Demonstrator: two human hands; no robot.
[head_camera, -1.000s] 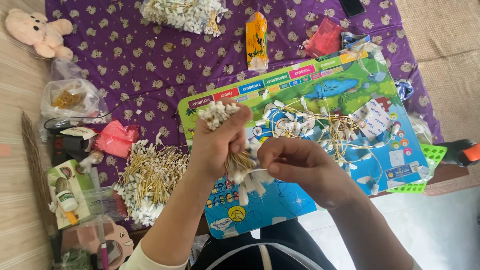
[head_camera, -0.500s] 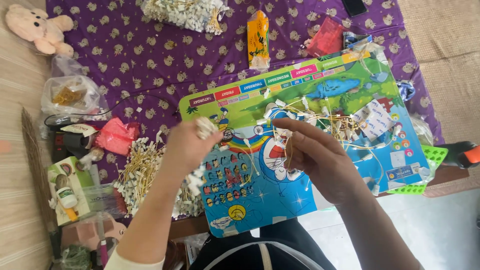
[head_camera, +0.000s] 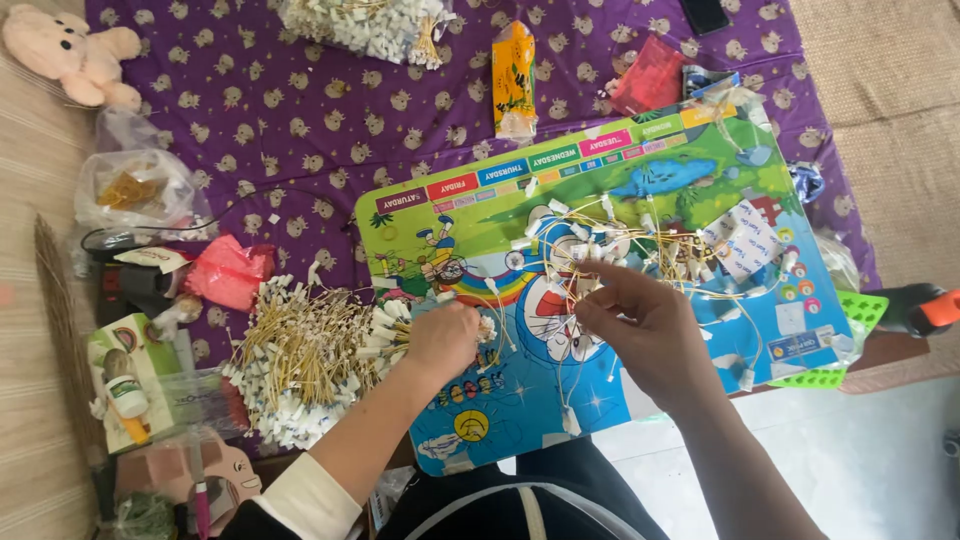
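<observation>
My left hand (head_camera: 442, 340) rests closed on a bundle of white tags with yellow strings, at the right edge of a big heap of the same tags (head_camera: 300, 360). My right hand (head_camera: 640, 320) hovers over a colourful cartoon board (head_camera: 470, 230), thumb and forefinger pinching a single tag string out of a loose tangle of tags (head_camera: 650, 245) lying on the board. The board lies across my lap on a purple patterned cloth (head_camera: 300, 110).
A clear bag of tags (head_camera: 365, 22) and an orange packet (head_camera: 514, 80) lie at the back. A pink plush toy (head_camera: 70, 55), plastic bags (head_camera: 135, 190), a red pouch (head_camera: 228, 272) and a small box (head_camera: 125, 375) sit at the left. A green tray (head_camera: 850, 320) pokes out at the right.
My left hand has carried the bundle of tags from in front of me down and left to the heap. The right hand has stayed over the loose tags on the board.
</observation>
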